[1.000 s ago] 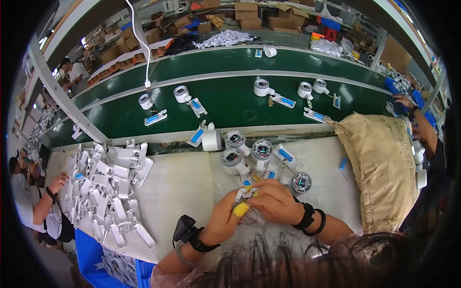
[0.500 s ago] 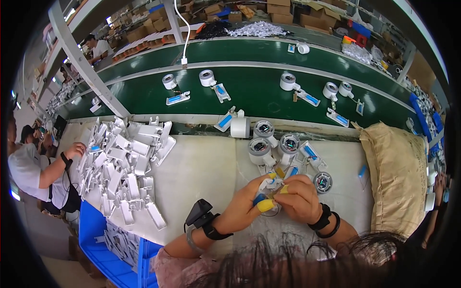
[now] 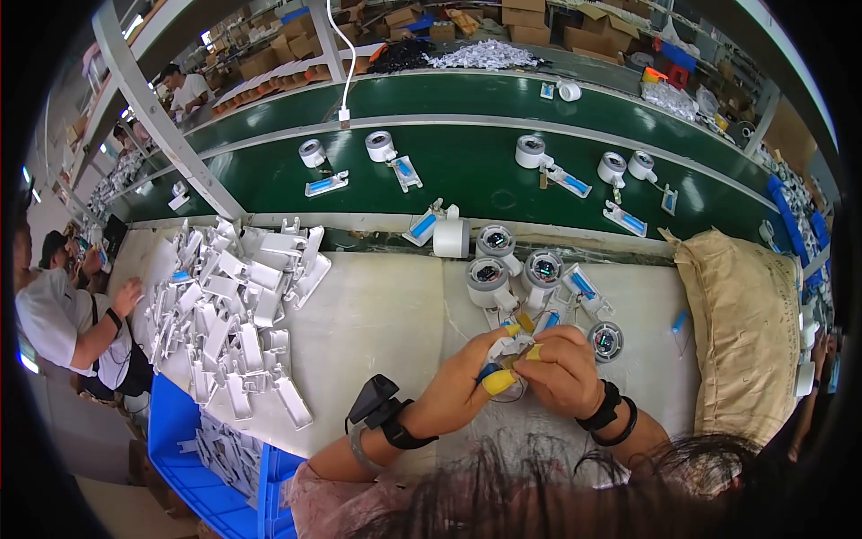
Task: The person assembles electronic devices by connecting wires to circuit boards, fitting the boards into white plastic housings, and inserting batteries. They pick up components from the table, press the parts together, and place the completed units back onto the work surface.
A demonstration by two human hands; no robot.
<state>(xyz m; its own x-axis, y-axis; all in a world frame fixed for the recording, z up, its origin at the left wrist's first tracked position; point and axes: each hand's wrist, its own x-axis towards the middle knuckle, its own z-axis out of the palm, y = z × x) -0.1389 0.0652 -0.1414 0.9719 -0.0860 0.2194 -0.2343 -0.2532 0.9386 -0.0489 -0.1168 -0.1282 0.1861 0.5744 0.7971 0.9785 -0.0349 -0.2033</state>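
My left hand [image 3: 456,384] is closed around a small white plastic part [image 3: 512,347]; a blue cylindrical cell shows against its fingers, and thin dark wires hang below. Pinched together beside that part are the fingers of my right hand [image 3: 566,375]; what sits between the tips is hidden. Yellow covers wrap some fingertips on both hands. Just beyond stand several white round housings [image 3: 488,281] with exposed circuit boards, wired to white covers that carry blue cells [image 3: 582,286]. One more round unit [image 3: 605,341] lies right of my right hand.
A heap of white plastic covers [image 3: 238,305] lies left, above a blue bin [image 3: 171,422] of similar pieces. The green conveyor [image 3: 440,180] carries wired units. A tan sack [image 3: 741,332] and loose blue cell [image 3: 680,322] are at right. A co-worker [image 3: 67,314] is at far left.
Units on the conveyor have shifted slightly left. The co-worker's hand has drawn back from the heap. My hands stay nearly in place, still working at the white part.
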